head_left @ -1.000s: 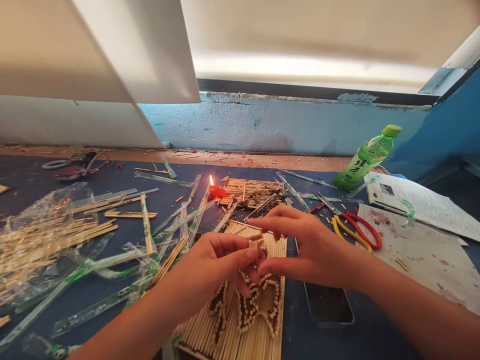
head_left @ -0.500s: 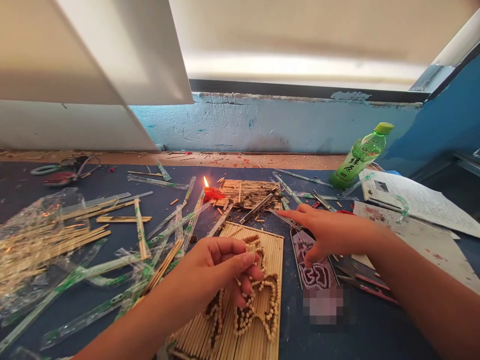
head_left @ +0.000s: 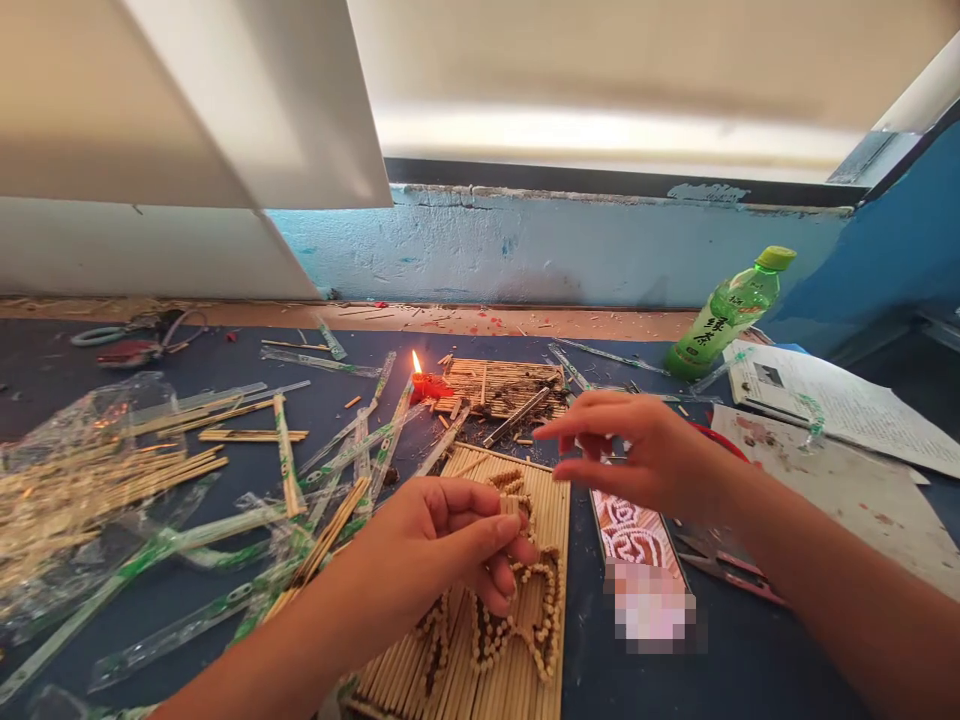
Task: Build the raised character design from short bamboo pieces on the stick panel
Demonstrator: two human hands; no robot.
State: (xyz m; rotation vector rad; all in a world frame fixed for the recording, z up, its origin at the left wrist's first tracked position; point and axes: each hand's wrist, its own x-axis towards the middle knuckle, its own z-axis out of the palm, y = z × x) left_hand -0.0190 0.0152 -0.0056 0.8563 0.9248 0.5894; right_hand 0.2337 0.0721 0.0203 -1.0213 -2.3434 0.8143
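My left hand [head_left: 469,540] hovers over a panel of side-by-side wooden sticks [head_left: 536,690], its thumb and fingers pinched together. Whatever lies in that pinch is too hidden to name. Rows of small beige bead-like pieces [head_left: 551,600] form curved outlines on the panel, partly covered by this hand. My right hand [head_left: 626,450] is in the air beyond the panel's right edge, fingers and thumb apart, with nothing seen between them. Below it lies a phone [head_left: 637,545], its lit screen showing a similar curved pattern; part of it is blurred out.
A lit red candle [head_left: 429,385] burns beside a smaller, dirtied stick mat [head_left: 480,375] with a metal tool [head_left: 517,415] on it. Scissors [head_left: 735,570], a green tea bottle [head_left: 724,315] and an open book [head_left: 840,410] are at right. Loose sticks [head_left: 172,480] and plastic wrappers [head_left: 187,540] litter the left.
My right hand has drawn back from the phone and shifted left toward the panel, its fingers more bent. The phone's screen looks brighter, with a changed picture. My left hand stays nearly still.
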